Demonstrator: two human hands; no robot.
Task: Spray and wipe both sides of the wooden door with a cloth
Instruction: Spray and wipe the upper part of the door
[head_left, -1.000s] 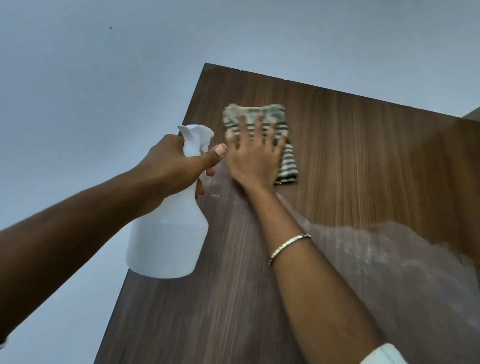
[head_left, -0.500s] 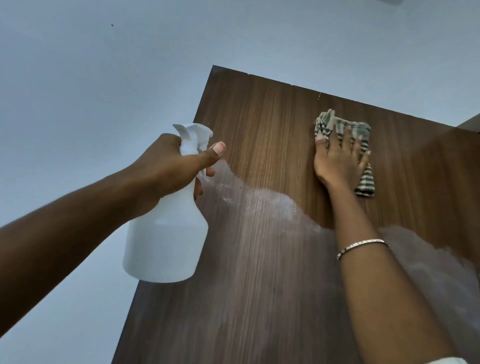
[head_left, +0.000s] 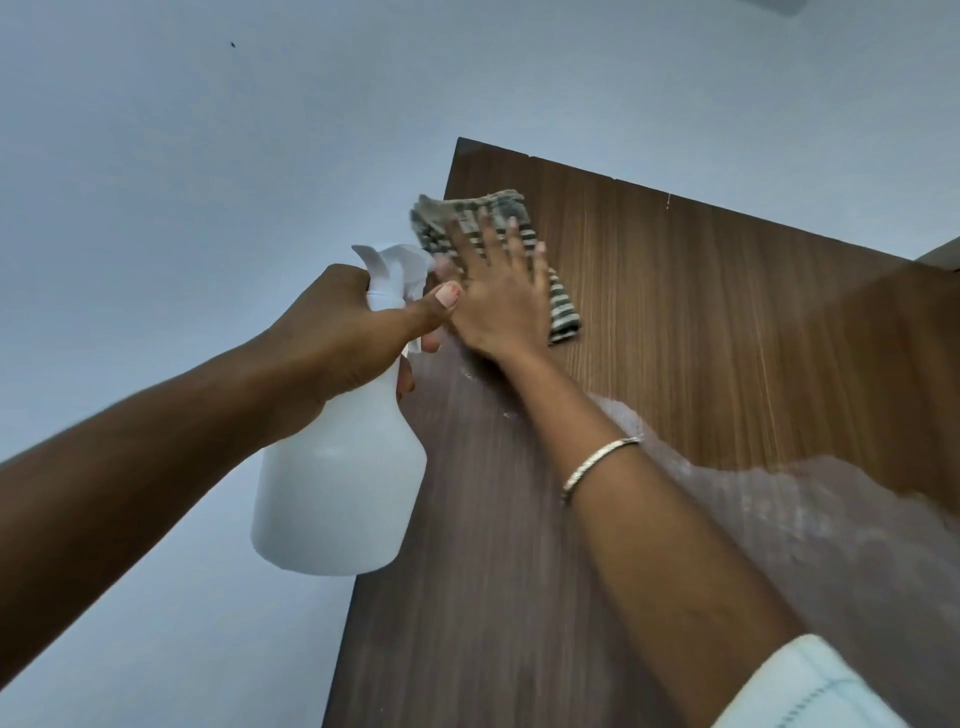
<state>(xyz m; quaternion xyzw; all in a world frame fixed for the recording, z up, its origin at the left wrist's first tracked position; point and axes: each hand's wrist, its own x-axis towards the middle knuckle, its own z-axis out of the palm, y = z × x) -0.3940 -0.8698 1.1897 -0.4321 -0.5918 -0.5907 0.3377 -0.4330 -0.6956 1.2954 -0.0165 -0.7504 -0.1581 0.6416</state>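
Observation:
The wooden door (head_left: 727, 322) rises in front of me, seen from below, brown with vertical grain. Its lower part is covered in a pale misty film of spray; the upper band is darker and shiny. My right hand (head_left: 498, 296) presses a folded striped cloth (head_left: 563, 312) flat against the door near its top left corner, fingers straight and spread. My left hand (head_left: 343, 338) grips the neck of a white spray bottle (head_left: 337, 483), held just left of the door's edge, nozzle at the cloth's level.
A plain pale wall or ceiling (head_left: 208, 156) fills the left and top of the view. The door's left edge (head_left: 363, 597) runs down beside the bottle. A pale frame piece (head_left: 943, 254) shows at the far right.
My right hand has swept the cloth from the door's upper right back to the upper left corner. The left hand and bottle have stayed nearly still.

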